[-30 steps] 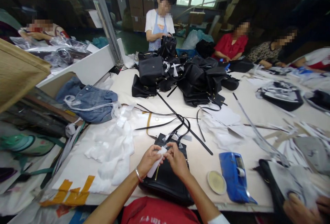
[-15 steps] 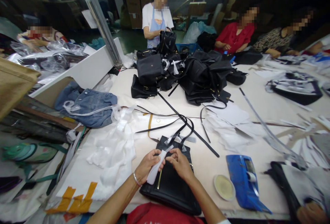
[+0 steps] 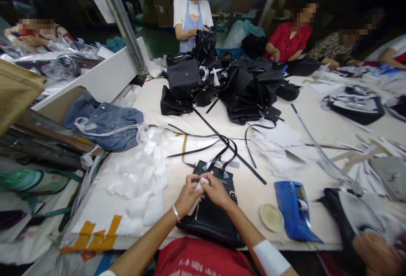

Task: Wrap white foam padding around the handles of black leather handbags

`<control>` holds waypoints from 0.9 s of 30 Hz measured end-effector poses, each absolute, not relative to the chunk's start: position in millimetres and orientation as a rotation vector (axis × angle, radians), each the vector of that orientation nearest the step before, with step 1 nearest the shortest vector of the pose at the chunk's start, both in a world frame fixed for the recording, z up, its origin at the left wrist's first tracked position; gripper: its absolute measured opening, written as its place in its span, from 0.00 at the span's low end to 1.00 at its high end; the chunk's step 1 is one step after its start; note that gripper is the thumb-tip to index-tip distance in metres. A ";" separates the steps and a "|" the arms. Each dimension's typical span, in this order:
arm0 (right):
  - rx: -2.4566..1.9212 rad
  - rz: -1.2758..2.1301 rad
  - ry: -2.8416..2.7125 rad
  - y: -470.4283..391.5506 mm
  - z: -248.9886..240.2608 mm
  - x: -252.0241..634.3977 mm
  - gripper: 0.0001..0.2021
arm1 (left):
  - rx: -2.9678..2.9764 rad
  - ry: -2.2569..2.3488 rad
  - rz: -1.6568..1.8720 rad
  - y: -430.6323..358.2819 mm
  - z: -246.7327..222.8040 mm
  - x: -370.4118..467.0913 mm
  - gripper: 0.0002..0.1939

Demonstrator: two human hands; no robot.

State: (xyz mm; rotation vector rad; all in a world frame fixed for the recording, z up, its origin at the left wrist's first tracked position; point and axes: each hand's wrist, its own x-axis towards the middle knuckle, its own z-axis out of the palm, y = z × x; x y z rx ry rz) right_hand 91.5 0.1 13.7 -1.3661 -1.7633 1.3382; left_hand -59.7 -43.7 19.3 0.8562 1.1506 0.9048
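Observation:
A black handbag (image 3: pixel 218 225) lies flat at the table's near edge, its two handles (image 3: pixel 233 151) stretched away from me. Over its upper part, my left hand (image 3: pixel 189 195) is closed on a narrow white strip (image 3: pixel 196 202) that looks like paper or foam. My right hand (image 3: pixel 214 189) pinches the top end of the same strip, close against the left fingers. A gold zipper (image 3: pixel 197 212) shows on the bag just below the hands. Part of the strip is hidden by my fingers.
Black bags (image 3: pixel 241 85) are heaped mid-table, with a person (image 3: pixel 192 17) behind them. Thin white sheets (image 3: pixel 139 183) and a denim bag (image 3: pixel 111 125) lie left. A round dish (image 3: pixel 271 218) and a blue tape dispenser (image 3: pixel 293 208) stand right. A co-worker's hand (image 3: pixel 377 250) shows at lower right.
My right hand has moved onto the strip's top end, and both hands have come together. The view has tilted downward a little.

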 end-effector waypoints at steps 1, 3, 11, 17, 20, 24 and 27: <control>-1.364 1.348 -1.746 0.6 12.9 92.0 0.11 | 0.806 1.135 0.878 -47.1 18.4 -63.2 0.30; -1.373 1.371 -1.696 0.6 11.4 92.4 0.12 | 0.735 1.064 0.791 -54.9 18.0 -71.6 0.30; -1.317 1.468 -1.254 -42.0 -1.0 71.3 0.21 | 0.606 0.970 0.772 -70.9 25.4 -89.4 0.24; -1.488 1.333 -1.236 -80.6 -15.1 41.3 0.17 | 0.598 0.960 0.861 -75.0 29.2 -88.0 0.21; -1.577 1.229 -1.246 -83.5 -16.6 29.5 0.14 | 0.592 0.956 0.889 -77.9 31.2 -87.9 0.19; -1.644 1.095 -1.324 -81.4 -14.7 20.4 0.11 | 0.572 0.971 0.898 -77.7 32.2 -87.8 0.18; -1.673 0.909 -1.447 -80.7 -10.8 15.0 0.11 | 0.509 0.986 0.872 -74.0 33.1 -89.6 0.18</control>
